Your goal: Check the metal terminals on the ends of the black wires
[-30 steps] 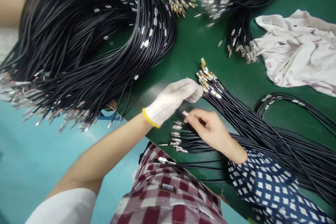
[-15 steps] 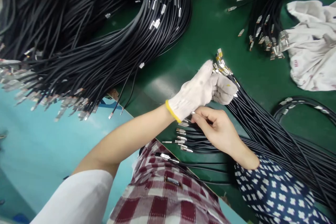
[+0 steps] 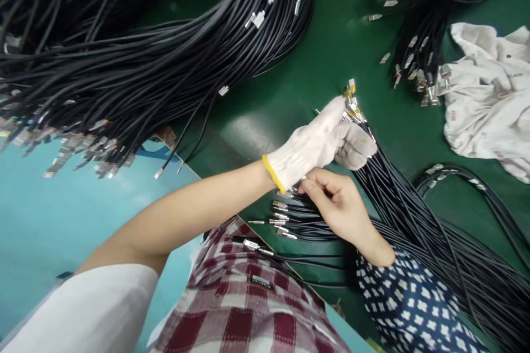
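My left hand (image 3: 318, 135), in a white knit glove with a yellow cuff, lies over the metal-tipped end of a bundle of black cables (image 3: 389, 176). Its fingers are curled in around the cables, though the glove hides most of the grip. Just below the glove's cuff, my bare right hand (image 3: 337, 201) is closed, thumb and fingertips pinching a cable by its small silver end (image 3: 304, 178). Below that hand, more black cables with silver metal ends (image 3: 281, 220) lie side by side.
A large heap of black cables (image 3: 199, 38) covers the upper left, its tips overhanging the green table's (image 3: 244, 132) edge. Another cable pile (image 3: 422, 38) lies upper right beside a crumpled white cloth (image 3: 488, 105). A looped cable bundle (image 3: 476, 182) rests at the right.
The view has shifted slightly. Both hands keep nearly the same pose, the right still pinching the small silver end below the glove.
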A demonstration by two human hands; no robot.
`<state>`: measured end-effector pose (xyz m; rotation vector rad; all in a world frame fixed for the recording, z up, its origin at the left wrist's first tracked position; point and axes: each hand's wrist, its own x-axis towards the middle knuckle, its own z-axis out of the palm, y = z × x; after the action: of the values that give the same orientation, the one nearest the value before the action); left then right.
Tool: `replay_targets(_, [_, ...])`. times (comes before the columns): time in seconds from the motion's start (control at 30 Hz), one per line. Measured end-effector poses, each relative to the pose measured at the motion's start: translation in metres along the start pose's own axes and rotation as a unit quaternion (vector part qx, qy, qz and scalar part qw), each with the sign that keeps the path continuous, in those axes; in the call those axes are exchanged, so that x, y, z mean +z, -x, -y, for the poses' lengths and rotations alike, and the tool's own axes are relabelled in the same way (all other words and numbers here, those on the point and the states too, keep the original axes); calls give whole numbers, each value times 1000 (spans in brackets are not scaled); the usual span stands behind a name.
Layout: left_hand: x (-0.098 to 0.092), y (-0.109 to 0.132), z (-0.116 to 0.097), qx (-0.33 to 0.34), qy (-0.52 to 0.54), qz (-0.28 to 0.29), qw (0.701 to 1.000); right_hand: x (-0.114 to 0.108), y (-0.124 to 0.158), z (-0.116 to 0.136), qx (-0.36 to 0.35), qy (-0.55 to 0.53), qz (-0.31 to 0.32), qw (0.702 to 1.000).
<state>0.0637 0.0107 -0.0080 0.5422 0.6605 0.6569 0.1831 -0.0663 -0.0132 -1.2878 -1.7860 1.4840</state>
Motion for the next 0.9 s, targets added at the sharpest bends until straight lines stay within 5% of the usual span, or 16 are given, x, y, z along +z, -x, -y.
replay_targets(0.23, [-15,14,-1,25,97,15,995,-8,2,2,-6,-137,-40,990])
replay_targets(0.63, [-18,26,-2,99,-61,8,993,-13,9,0,-71,-121,-122,983])
replay_targets(0.9, [-14,32,-3,59,-105,40,992,-14,8,1,-80,-95,-161,979])
